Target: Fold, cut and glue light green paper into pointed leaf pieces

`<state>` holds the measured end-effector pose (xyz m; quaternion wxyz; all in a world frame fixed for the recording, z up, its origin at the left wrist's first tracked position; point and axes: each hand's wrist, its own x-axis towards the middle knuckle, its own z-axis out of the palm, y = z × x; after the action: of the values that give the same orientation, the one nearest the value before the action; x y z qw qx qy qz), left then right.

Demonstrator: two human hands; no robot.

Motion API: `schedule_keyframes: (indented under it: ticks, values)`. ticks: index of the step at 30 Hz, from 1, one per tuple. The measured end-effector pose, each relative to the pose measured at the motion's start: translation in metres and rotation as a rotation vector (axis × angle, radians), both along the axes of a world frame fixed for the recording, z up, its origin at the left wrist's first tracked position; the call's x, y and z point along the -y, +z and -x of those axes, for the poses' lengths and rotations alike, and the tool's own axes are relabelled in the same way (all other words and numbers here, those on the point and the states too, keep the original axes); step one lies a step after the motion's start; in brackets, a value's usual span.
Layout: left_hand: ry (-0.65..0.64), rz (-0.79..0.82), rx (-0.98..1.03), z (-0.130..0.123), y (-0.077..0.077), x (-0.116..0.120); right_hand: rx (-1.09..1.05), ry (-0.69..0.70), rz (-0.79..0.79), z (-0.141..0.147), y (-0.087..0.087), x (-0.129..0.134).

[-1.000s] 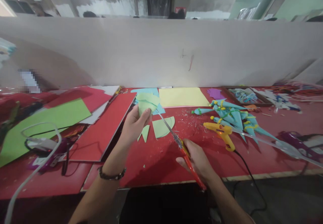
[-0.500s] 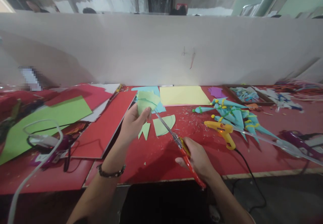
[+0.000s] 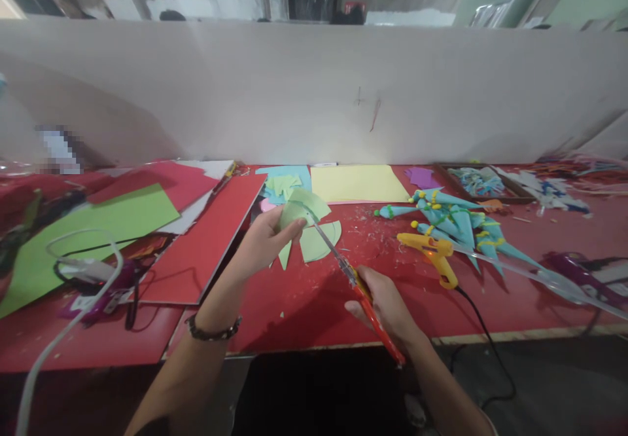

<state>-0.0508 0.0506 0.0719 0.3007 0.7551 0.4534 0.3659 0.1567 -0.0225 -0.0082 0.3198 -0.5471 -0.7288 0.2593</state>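
The left hand (image 3: 262,236) pinches a curved piece of pale green paper (image 3: 305,205), thumb on top and fingers underneath, while the right hand (image 3: 385,302) grips the red-and-yellow-handled scissors (image 3: 352,275), their blade tips at the paper's near edge; whether the blades are parted is too fine to tell. Trimming looks to be under way: the held piece already has a rounded outline, though its cut does not appear complete. Both forearms reach in from the near side of the red table (image 3: 294,321), the left wrist wearing a dark bracelet (image 3: 214,329), the scissors slanting up and leftward to the paper, which is held above the tabletop. Just beyond the held piece, more pale green cut pieces (image 3: 284,184) lie on a blue sheet (image 3: 303,173). A quarter-circle piece (image 3: 321,243) lies near the blades, a drawn arc inside its edge seemingly uncut, beside a pointed green offcut (image 3: 284,257). Farther right sit a yellow glue gun (image 3: 432,249) and a cluster of blue paper cones (image 3: 456,220), which look already assembled.
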Motion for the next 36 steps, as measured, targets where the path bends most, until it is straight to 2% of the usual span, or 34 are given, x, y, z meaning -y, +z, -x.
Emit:
schedule_keyframes:
  ticks: [10,16,23,29,36]
  values:
    - [-0.069,0.051,-0.092,0.005,0.006,-0.003,-0.010,-0.006,0.053,-0.001,0.006,0.000]
    - [-0.066,0.096,-0.111,0.010,0.004,-0.004,0.075,0.005,0.038,-0.004,0.010,0.000]
    - [-0.208,0.204,-0.139,0.010,0.005,-0.003,0.106,0.064,0.009,-0.002,0.010,0.000]
    - [-0.243,0.227,-0.202,0.013,0.009,-0.003,0.149,-0.002,0.045,0.001,0.011,-0.001]
    - [-0.247,0.257,-0.201,0.015,0.008,-0.003,0.135,0.038,0.075,0.000,0.009,0.001]
